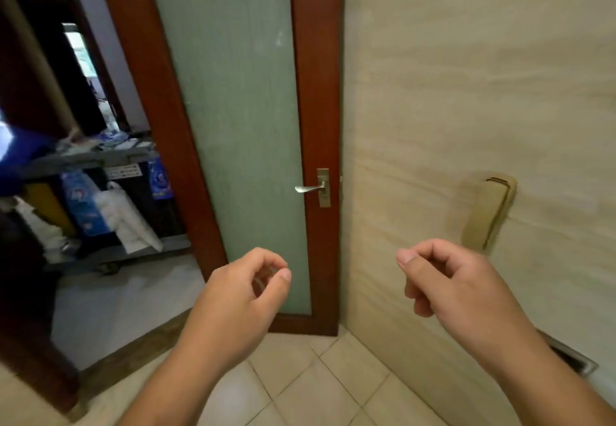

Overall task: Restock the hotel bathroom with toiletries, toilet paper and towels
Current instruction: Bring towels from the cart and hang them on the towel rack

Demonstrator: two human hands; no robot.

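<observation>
**Step in hand:** as I judge it, fetching stock. I am inside the bathroom facing the open doorway, carrying nothing.

**My left hand** [240, 292], lower centre: empty, fingers loosely curled, thumb near the forefinger.
**My right hand** [446, 279], lower right of centre: empty, curled the same loose way.

**Supply cart** [100, 158], left of frame, beyond the doorway: grey shelves, cluttered top, well apart from both hands. The task's goods sit here.
- **Blue printed packs** [81, 205], glossy wrap, blocky shape; likely paper goods, print too blurred to read.
- **White bundle** [126, 222], soft, leaning beside the packs; whether towel or bag I cannot tell.

**Door** [233, 108], centre: frosted green glass panel in a reddish-brown wooden frame, swung open against the wall.
**Lever handle** [310, 188]: brushed metal on a rectangular plate.
**Wall** [466, 92], right: beige stone-look, smooth, faintly veined.
**Wall handset** [490, 212], right: beige, rounded oblong.
**Floor tiles** [316, 375], bottom: cream squares, glossy, laid on the diagonal.

**Next move calls for:** stepping left over the threshold to the cart, then widening a hand round a pack.
</observation>
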